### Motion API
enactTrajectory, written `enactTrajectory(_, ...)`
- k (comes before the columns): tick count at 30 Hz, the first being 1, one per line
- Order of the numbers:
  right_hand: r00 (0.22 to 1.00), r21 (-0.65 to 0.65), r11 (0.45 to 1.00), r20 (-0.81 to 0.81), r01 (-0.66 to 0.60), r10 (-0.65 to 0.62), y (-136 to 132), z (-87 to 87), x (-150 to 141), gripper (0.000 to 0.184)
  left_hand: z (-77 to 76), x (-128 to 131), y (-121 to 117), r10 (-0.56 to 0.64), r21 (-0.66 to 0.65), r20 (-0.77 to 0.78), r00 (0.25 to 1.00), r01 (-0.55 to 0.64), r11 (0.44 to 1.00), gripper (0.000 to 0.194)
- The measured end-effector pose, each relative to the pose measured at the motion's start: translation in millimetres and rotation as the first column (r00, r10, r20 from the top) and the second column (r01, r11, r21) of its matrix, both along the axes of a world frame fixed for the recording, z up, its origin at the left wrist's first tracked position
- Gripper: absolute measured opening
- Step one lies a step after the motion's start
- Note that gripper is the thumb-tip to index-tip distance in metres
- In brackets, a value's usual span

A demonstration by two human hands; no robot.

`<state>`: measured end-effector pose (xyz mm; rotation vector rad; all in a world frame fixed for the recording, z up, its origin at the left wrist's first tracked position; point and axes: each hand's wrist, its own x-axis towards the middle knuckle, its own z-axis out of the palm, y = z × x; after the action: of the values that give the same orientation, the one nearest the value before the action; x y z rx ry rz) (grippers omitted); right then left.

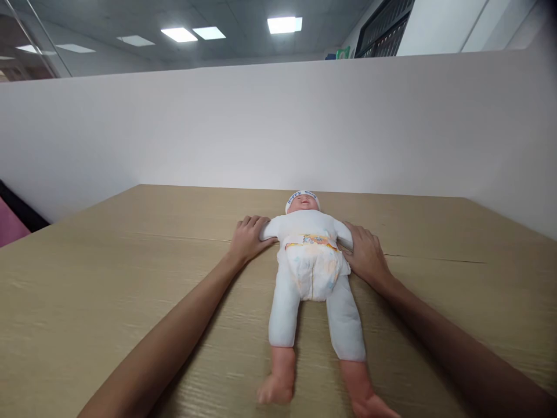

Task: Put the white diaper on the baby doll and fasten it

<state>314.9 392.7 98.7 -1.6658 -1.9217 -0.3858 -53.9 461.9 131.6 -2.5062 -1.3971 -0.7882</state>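
Observation:
A baby doll (310, 255) lies on its back on the wooden table (108, 290), head away from me and bare feet toward me. It wears a white suit, a white cap and a printed diaper (314, 273). My left hand (248, 238) is curled around the doll's arm on the left side. My right hand (366, 255) grips the doll's other arm beside the diaper's waistband. Both of my forearms stretch across the table toward it.
A white partition wall (278, 128) stands along the table's far edge and right side. A seam (435, 258) runs across the tabletop. A dark and pink surface (13, 223) shows past the table's left edge.

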Motion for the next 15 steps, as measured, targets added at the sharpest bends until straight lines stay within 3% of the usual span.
enactTrajectory(3,0.996,-0.106,0.990,0.010,0.091,-0.090,3.0,6.3,-7.6,0.055,0.3,1.8,10.4,0.056,-0.064,-0.003,0.998,-0.056,0.996,0.062)
enactTrajectory(7,0.970,-0.295,0.933,-0.065,0.206,-0.234,-3.7,23.5,-21.5,0.042,3.5,13.5,-6.0,0.160,-0.117,0.056,0.986,-0.153,0.981,0.051)
enactTrajectory(11,0.951,-0.337,0.922,-0.171,0.190,-0.259,-18.6,43.0,-36.5,0.039,15.4,30.9,-42.6,0.289,-0.154,0.192,0.938,-0.262,0.953,0.038)
enactTrajectory(15,0.922,-0.323,0.939,-0.318,0.114,-0.221,-58.6,65.7,-34.2,0.038,48.7,38.7,-97.5,0.360,-0.296,0.478,0.801,-0.239,0.925,0.032)
